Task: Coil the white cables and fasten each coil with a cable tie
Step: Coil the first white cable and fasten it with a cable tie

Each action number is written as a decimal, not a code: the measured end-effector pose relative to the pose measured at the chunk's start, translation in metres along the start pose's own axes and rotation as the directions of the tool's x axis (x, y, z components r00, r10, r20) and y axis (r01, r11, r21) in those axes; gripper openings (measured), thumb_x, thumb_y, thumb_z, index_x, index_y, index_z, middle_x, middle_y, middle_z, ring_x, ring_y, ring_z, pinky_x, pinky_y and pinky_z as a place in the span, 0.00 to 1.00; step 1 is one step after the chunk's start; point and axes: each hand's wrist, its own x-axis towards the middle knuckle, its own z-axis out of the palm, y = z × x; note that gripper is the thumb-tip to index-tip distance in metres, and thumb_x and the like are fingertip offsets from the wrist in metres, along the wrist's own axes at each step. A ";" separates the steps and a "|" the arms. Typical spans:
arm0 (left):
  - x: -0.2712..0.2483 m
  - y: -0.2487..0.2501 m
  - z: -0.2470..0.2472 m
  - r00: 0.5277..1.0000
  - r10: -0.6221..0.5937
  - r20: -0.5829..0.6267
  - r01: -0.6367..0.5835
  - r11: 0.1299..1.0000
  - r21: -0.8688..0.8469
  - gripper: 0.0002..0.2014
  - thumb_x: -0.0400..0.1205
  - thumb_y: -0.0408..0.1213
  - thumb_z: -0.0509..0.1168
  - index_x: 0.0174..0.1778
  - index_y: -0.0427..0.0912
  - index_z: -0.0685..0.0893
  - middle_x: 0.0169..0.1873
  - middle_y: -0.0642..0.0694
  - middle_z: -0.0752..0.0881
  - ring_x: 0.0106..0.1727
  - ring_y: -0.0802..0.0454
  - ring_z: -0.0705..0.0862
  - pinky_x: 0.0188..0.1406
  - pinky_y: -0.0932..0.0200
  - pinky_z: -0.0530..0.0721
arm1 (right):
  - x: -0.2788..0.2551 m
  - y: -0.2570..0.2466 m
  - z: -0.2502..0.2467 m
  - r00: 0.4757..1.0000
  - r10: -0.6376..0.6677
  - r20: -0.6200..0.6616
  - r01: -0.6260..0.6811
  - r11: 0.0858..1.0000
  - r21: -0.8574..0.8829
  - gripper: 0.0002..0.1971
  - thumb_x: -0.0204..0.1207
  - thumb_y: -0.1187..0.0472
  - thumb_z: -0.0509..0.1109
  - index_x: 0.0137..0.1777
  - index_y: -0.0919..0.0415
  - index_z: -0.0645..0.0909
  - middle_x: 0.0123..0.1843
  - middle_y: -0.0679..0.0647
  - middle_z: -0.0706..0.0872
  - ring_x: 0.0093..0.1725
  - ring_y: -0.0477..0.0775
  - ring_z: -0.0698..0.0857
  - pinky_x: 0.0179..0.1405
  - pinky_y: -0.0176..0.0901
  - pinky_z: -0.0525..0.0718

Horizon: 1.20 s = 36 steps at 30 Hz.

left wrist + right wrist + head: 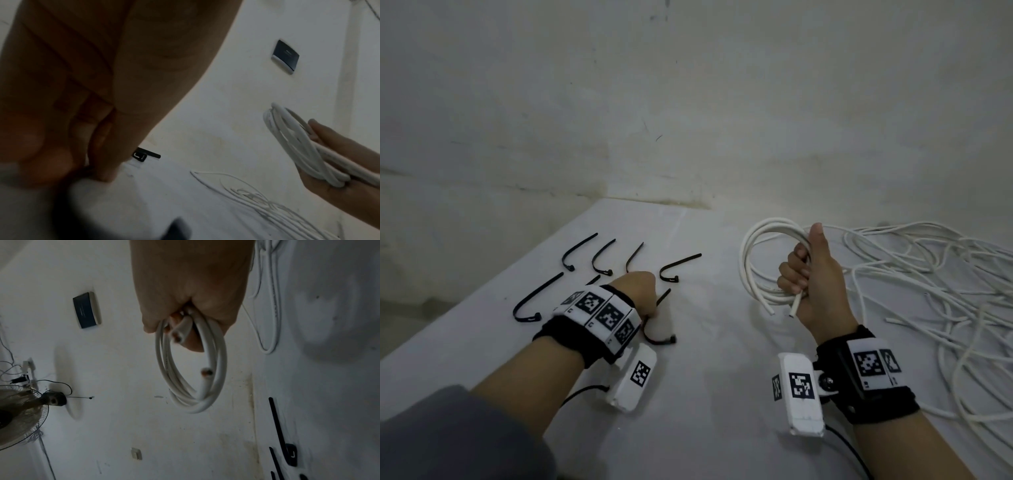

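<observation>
In the head view my right hand (813, 274) grips a coil of white cable (753, 260) and holds it upright above the white table (705, 394). Two cut ends stick out below the fist. The right wrist view shows the coil (218, 369) hanging from the closed fingers (191, 340). My left hand (642, 294) is down on the table with its fingers curled onto a black cable tie (659, 340), which shows on both sides of the hand. In the left wrist view the fingertips (102, 170) press onto the table, and the tie under them is blurred.
Several more black cable ties (571, 253) lie at the table's far left. A tangle of loose white cable (928, 284) covers the right side. The wall stands just behind the table. A fan (20, 415) and a dark wall panel (86, 309) show in the right wrist view.
</observation>
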 end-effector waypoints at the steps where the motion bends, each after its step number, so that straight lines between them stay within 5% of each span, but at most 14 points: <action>1: -0.001 0.001 -0.001 1.000 0.008 -0.008 -0.008 1.000 0.000 0.06 0.81 0.33 0.64 0.49 0.34 0.77 0.30 0.47 0.74 0.27 0.55 0.73 0.24 0.66 0.73 | 0.000 0.001 0.000 1.000 -0.005 -0.007 0.005 1.000 -0.004 0.22 0.81 0.44 0.59 0.31 0.58 0.66 0.18 0.46 0.59 0.14 0.42 0.58 0.12 0.30 0.57; 4: -0.007 0.005 -0.006 0.996 0.061 -0.062 -0.074 0.968 -0.241 0.06 0.83 0.33 0.62 0.42 0.34 0.79 0.33 0.45 0.80 0.30 0.53 0.81 0.27 0.64 0.82 | 0.001 0.002 0.000 0.998 -0.019 -0.056 0.017 0.999 -0.031 0.22 0.81 0.44 0.60 0.31 0.58 0.68 0.18 0.47 0.60 0.14 0.43 0.59 0.12 0.30 0.57; 5: -0.011 0.009 -0.008 0.992 0.088 -0.091 -0.119 0.892 -0.437 0.06 0.83 0.33 0.63 0.44 0.34 0.80 0.35 0.42 0.83 0.31 0.50 0.84 0.29 0.62 0.86 | 0.002 0.002 0.000 0.997 -0.027 -0.077 0.024 0.999 -0.041 0.22 0.81 0.44 0.61 0.31 0.58 0.68 0.17 0.47 0.60 0.14 0.43 0.58 0.12 0.30 0.57; 8: -0.035 0.029 -0.016 0.965 0.198 -0.174 -0.251 0.481 -0.840 0.04 0.83 0.31 0.63 0.43 0.35 0.79 0.36 0.40 0.84 0.27 0.51 0.87 0.29 0.60 0.88 | 0.004 0.002 -0.001 0.986 -0.094 -0.139 0.082 0.993 -0.088 0.23 0.80 0.44 0.63 0.29 0.58 0.67 0.17 0.48 0.59 0.13 0.45 0.58 0.13 0.31 0.57; 14: -0.061 0.072 0.000 0.908 0.342 -0.241 -0.354 0.320 -0.879 0.03 0.79 0.30 0.69 0.40 0.35 0.87 0.28 0.44 0.85 0.24 0.58 0.84 0.26 0.66 0.83 | 0.001 0.002 -0.005 0.930 -0.343 -0.130 0.304 0.919 -0.252 0.25 0.80 0.46 0.64 0.27 0.62 0.69 0.15 0.49 0.63 0.14 0.48 0.61 0.15 0.34 0.61; 19: -0.057 0.096 0.011 0.881 0.158 -0.445 -0.465 0.126 -0.876 0.03 0.77 0.29 0.72 0.37 0.37 0.88 0.30 0.40 0.87 0.25 0.56 0.86 0.30 0.62 0.88 | -0.003 0.006 -0.002 0.876 -0.482 0.002 0.439 0.797 -0.414 0.29 0.75 0.42 0.68 0.27 0.69 0.76 0.14 0.53 0.66 0.13 0.51 0.64 0.16 0.35 0.65; 22: -0.054 0.104 0.011 0.851 0.044 -0.523 -0.524 0.034 -0.851 0.03 0.75 0.27 0.73 0.36 0.37 0.88 0.28 0.42 0.87 0.25 0.53 0.86 0.29 0.62 0.87 | -0.007 0.007 0.003 0.890 -0.455 0.036 0.425 0.798 -0.428 0.24 0.74 0.42 0.68 0.27 0.62 0.82 0.13 0.50 0.66 0.13 0.48 0.65 0.16 0.34 0.66; 24: -0.053 0.108 0.010 0.842 0.009 -0.539 -0.539 -0.009 -0.842 0.02 0.75 0.26 0.73 0.37 0.34 0.87 0.26 0.44 0.87 0.24 0.53 0.86 0.28 0.61 0.87 | -0.009 0.006 0.006 0.909 -0.413 0.057 0.399 0.821 -0.409 0.20 0.75 0.47 0.67 0.22 0.51 0.81 0.13 0.47 0.64 0.13 0.47 0.64 0.16 0.33 0.65; 29: -0.050 0.109 0.013 0.824 0.089 -0.559 -0.557 -0.044 -0.829 0.03 0.76 0.20 0.69 0.42 0.30 0.83 0.30 0.44 0.86 0.25 0.54 0.86 0.29 0.63 0.86 | -0.006 0.004 0.003 0.947 -0.318 0.041 0.309 0.874 -0.374 0.24 0.80 0.57 0.67 0.19 0.49 0.80 0.14 0.46 0.63 0.15 0.46 0.62 0.17 0.34 0.62; 36: -0.057 0.093 0.006 0.740 0.392 -0.546 -0.637 0.147 -0.757 0.15 0.78 0.18 0.63 0.45 0.43 0.88 0.47 0.50 0.90 0.48 0.58 0.89 0.47 0.68 0.84 | -0.001 -0.002 -0.001 0.945 -0.321 -0.057 0.285 0.899 -0.334 0.22 0.78 0.58 0.69 0.20 0.50 0.82 0.14 0.47 0.65 0.15 0.47 0.62 0.16 0.34 0.62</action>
